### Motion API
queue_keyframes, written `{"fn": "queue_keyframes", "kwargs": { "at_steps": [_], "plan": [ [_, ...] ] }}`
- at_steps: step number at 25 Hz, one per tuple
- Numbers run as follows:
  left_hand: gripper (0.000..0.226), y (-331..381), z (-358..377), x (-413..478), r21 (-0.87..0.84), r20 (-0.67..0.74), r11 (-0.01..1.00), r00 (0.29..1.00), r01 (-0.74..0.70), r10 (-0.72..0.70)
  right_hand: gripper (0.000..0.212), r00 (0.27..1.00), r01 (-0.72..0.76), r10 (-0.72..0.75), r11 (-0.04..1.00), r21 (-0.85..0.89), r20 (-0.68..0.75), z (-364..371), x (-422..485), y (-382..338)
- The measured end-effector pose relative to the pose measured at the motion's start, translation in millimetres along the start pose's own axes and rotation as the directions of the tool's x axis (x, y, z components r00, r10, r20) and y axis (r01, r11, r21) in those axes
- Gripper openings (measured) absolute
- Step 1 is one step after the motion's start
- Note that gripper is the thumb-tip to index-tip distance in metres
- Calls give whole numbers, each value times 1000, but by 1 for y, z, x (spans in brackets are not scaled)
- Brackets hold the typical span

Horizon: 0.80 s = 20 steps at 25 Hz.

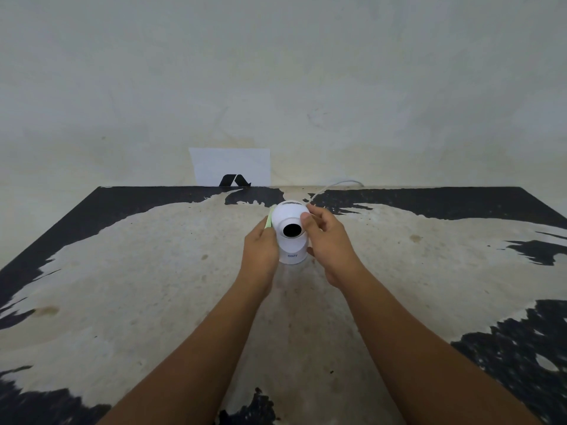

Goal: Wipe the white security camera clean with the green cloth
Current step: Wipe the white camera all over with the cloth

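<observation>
The white security camera [291, 233] stands upright near the middle of the table, its round black lens facing me. My left hand [260, 248] presses a folded green cloth [269, 221] against the camera's left side; only a thin strip of cloth shows. My right hand [326, 240] holds the camera's right side, thumb on the domed head and fingers behind the base.
A white cable [333, 184] runs from the camera's back over the table's far edge. The table [153, 286] is worn beige with black patches. A white sheet with a black mark [231, 167] hangs on the wall behind.
</observation>
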<state>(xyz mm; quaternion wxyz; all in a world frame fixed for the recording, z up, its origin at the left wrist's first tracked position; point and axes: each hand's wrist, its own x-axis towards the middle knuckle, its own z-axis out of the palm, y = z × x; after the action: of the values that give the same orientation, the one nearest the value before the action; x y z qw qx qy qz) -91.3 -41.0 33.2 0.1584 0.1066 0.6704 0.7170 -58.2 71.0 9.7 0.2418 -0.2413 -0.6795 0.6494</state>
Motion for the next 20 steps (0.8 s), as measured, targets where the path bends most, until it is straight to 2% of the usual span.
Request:
{"fn": "queue_keyframes", "kwargs": {
  "at_steps": [3, 6, 11, 15, 17, 20],
  "plan": [
    [52, 4, 1, 5, 63, 24, 994, 996, -90, 88, 39, 1000, -7, 7, 1000, -1, 4, -1, 1, 0],
    [54, -8, 4, 5, 191, 33, 971, 990, -142, 138, 38, 1000, -2, 2, 1000, -9, 12, -1, 1, 1],
    [42, -24, 4, 2, 232, 45, 972, 999, -38, 28, 40, 1000, -1, 2, 999, -39, 6, -2, 3, 2],
    [43, -5, 3, 1, 119, 23, 986, 993, -116, 114, 42, 1000, 11, -10, 999, -52, 15, -2, 2, 2],
    [40, -3, 0, 8, 168, 38, 979, 993, -119, 115, 42, 1000, 13, -12, 999, -47, 15, -2, 2, 2],
    [31, -9, -4, 8, 293, 52, 956, 999, -22, 7, 39, 1000, 16, -16, 999, -46, 12, -2, 2, 2]
  ]
}}
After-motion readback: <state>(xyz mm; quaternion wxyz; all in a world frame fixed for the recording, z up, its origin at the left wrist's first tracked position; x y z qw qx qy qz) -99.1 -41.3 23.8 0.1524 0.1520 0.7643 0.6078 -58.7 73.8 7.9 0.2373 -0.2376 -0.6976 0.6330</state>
